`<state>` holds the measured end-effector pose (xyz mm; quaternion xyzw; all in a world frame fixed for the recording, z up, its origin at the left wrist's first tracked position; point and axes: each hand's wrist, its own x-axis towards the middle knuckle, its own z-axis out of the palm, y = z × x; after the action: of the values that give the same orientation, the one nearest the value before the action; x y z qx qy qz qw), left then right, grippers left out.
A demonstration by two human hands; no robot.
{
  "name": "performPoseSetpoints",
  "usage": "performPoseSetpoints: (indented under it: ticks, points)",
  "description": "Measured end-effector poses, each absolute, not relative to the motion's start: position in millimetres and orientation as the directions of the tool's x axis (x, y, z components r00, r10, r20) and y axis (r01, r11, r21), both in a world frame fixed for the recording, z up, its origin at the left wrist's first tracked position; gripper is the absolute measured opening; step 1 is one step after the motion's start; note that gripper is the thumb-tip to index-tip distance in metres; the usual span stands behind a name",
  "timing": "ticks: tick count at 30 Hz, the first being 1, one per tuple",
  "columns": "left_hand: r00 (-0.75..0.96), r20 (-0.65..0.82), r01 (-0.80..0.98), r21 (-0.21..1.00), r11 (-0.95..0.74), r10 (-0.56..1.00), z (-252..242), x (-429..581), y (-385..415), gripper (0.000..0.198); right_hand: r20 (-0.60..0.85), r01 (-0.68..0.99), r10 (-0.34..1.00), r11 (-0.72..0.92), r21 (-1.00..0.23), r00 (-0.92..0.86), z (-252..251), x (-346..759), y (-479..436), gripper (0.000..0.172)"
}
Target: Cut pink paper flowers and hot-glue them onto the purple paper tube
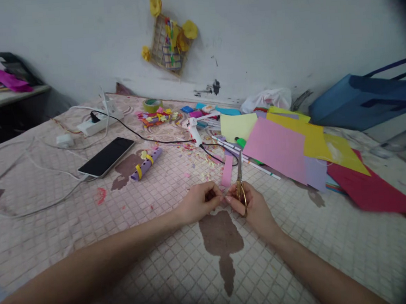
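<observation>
At the near middle of the tablecloth point(155, 266), I see the left hand point(200, 202) and right hand point(257, 210) meet in fingertip pinches (any tiny piece between them I can't make out), the scissors point(240, 182) kept in the right, blades pointing away, presumably to free thumb and forefinger. Forearms angle inward, wrists low. Just beyond lies a pink strip point(227, 171), then the glue gun point(194, 133), likely parked within reach.

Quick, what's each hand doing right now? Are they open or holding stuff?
Left hand: closed in a pinch; anything in its grip is too small to tell.
Right hand: closed, holding the gold-handled scissors.
</observation>
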<state>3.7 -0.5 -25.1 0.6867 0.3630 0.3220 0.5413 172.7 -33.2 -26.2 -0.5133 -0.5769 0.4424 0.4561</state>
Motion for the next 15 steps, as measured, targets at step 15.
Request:
performPoseSetpoints:
  ticks: [15]
  points:
    - [0.482, -0.013, 0.068, 0.997, -0.023, 0.876, -22.6, 1.2, -2.7, 0.021, 0.079, 0.166, 0.988, 0.101, -0.981, -0.131, -23.2, 165.5, -19.7, 0.016]
